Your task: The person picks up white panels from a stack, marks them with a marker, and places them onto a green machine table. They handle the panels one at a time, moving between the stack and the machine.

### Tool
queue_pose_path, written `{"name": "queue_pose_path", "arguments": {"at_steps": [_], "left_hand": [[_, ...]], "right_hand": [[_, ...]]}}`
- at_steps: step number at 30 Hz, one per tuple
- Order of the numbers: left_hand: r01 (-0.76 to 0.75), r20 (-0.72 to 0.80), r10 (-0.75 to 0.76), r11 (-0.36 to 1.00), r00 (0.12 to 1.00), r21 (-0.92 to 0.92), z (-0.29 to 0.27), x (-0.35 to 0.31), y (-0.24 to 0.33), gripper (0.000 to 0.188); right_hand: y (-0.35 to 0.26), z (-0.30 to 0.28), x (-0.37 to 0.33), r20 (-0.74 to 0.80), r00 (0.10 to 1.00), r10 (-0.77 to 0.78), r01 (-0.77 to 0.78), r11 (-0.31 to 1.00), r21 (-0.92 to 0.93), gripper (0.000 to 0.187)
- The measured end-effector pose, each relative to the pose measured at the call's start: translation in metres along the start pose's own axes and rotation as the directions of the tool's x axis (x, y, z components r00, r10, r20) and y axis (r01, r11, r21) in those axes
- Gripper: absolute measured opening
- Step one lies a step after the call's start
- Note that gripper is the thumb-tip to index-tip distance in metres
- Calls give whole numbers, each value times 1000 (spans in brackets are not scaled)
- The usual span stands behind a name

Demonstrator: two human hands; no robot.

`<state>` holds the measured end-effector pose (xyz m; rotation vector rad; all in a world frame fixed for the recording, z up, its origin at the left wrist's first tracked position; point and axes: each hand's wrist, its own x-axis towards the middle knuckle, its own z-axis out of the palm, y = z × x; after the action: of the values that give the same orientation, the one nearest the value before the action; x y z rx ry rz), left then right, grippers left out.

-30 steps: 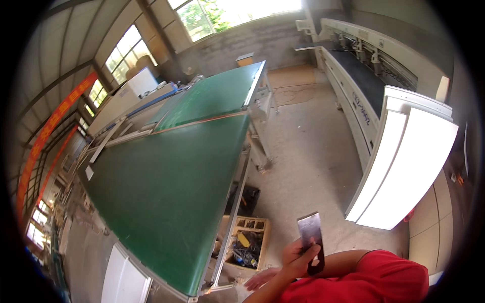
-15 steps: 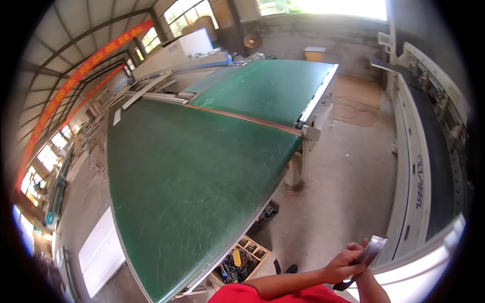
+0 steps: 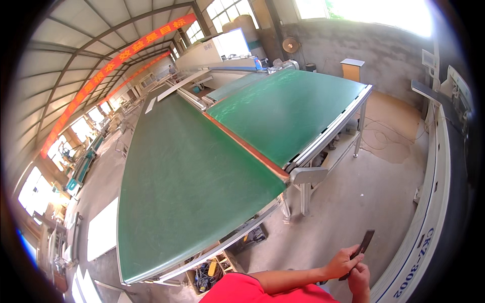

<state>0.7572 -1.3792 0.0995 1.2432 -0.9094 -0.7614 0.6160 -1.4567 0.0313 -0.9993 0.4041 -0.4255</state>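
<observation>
A narrow, flat, dark strip (image 3: pixel 365 240), perhaps metal, is held in front of me at the lower right. Its upper end sticks up past my fingers, and a short dark end shows below them. My left hand (image 3: pixel 341 262) reaches across from the left, fingers closed around the strip. Just below and to the right, my right hand (image 3: pixel 359 278) is closed against the strip's lower part, touching the left one. The fingers partly cover the strip, so its exact kind cannot be made out.
A large green-topped table (image 3: pixel 192 171) fills the middle, joined to a second green section (image 3: pixel 288 108) by a reddish strip. A wooden box of cables (image 3: pixel 208 275) sits beneath its near edge. On the right runs a long pale machine (image 3: pixel 429 222). White panels (image 3: pixel 102 230) lie at left.
The view has shifted, showing more of the table's right section. The strip has turned from its shiny broad face to a narrow, dark side. Both hands still grip it.
</observation>
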Motion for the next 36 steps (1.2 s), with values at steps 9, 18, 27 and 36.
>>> {"name": "queue_pose_path", "arguments": {"at_steps": [9,18,27,36], "left_hand": [[295,5,-311,905,950,306,43,206,-72,38],[-288,477,210,953,853,95,149,517,-61,20],[246,650,756,647,-81,-722,324,764,30,35],[335,629,775,577,63,-745,405,994,-25,40]], "right_hand": [[-130,-171,145,-294,951,99,-161,967,-195,17],[-182,-470,220,-871,489,49,-197,979,-56,15],[-247,-682,266,-996,-92,-15,-69,998,-8,18],[-362,-895,506,-972,185,-143,-227,956,-184,22]]}}
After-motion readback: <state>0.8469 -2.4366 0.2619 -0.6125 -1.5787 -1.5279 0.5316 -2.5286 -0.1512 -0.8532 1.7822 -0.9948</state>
